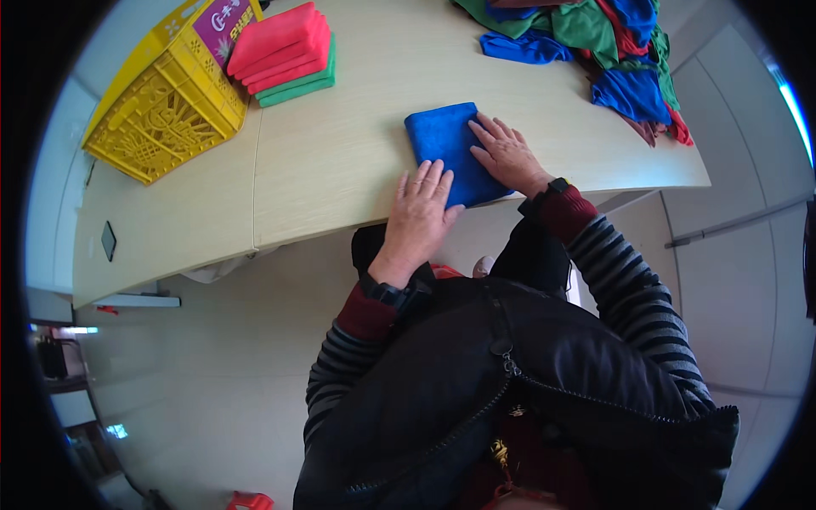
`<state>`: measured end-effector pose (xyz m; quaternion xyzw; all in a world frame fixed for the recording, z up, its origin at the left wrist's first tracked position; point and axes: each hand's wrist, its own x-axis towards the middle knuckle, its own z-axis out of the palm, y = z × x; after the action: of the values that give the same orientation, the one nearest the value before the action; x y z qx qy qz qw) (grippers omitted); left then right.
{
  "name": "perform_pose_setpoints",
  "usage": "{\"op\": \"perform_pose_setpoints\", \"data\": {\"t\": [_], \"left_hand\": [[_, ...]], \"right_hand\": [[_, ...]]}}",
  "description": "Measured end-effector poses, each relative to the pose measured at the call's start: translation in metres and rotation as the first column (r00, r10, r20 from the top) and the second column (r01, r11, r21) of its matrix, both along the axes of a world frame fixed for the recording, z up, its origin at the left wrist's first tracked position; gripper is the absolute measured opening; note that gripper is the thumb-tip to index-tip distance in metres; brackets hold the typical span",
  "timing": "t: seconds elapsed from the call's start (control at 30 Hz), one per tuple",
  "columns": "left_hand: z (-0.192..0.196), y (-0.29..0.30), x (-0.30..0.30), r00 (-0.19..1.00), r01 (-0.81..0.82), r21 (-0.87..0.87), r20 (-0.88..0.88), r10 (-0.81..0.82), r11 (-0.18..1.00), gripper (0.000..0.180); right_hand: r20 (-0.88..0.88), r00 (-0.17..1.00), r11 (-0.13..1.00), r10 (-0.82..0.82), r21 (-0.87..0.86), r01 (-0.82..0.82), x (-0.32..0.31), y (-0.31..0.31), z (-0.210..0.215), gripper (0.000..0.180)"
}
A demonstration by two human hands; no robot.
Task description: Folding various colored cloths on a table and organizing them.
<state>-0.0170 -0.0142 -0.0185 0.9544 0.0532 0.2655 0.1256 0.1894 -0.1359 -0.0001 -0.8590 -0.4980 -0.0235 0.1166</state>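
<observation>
A blue cloth [450,140], folded into a neat rectangle, lies near the front edge of the table. My left hand [416,208] rests on its near left side with the fingers stretched out. On its right side my right hand [507,155] lies flat, fingers spread. Neither hand grips the cloth; both press on it from above. At the back left is a stack of folded red cloths [276,44] on top of folded green cloths [299,88]. A loose heap of crumpled blue, green and red cloths [586,38] covers the far right of the table.
A yellow plastic crate [166,110] stands at the table's left, beside the folded stack, with a purple printed panel [223,27] at its far side. A small dark flat object [109,241] lies near the left end of the table [340,161]. White cabinets [727,127] stand at the right.
</observation>
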Motion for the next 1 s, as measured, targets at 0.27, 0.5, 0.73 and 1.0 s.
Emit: {"op": "perform_pose_setpoints", "data": {"t": [0.27, 0.5, 0.73, 1.0], "left_hand": [[0.008, 0.087, 0.073, 0.997, 0.002, -0.108, 0.082, 0.007, 0.994, 0.042], [-0.021, 0.162, 0.124, 0.984, -0.066, -0.599, -0.173, -0.048, 0.798, 0.034], [-0.016, 0.151, 0.155, 0.969, -0.011, -0.61, -0.203, -0.143, 0.793, 0.025], [-0.003, 0.118, 0.18, 0.95, 0.021, -0.637, -0.228, -0.214, 0.771, 0.017]], "right_hand": [[-0.117, 0.992, 0.971, 0.041, 0.239, -0.012, -0.024, -0.006, -0.005, 0.055], [-0.185, 0.981, 0.858, -0.065, 0.492, 0.15, -0.03, -0.035, -0.01, 0.043], [-0.315, 0.925, 0.833, -0.213, 0.436, 0.34, -0.03, -0.046, -0.009, 0.024], [-0.351, 0.911, 0.822, -0.219, 0.437, 0.366, -0.034, -0.046, -0.014, 0.017]]}}
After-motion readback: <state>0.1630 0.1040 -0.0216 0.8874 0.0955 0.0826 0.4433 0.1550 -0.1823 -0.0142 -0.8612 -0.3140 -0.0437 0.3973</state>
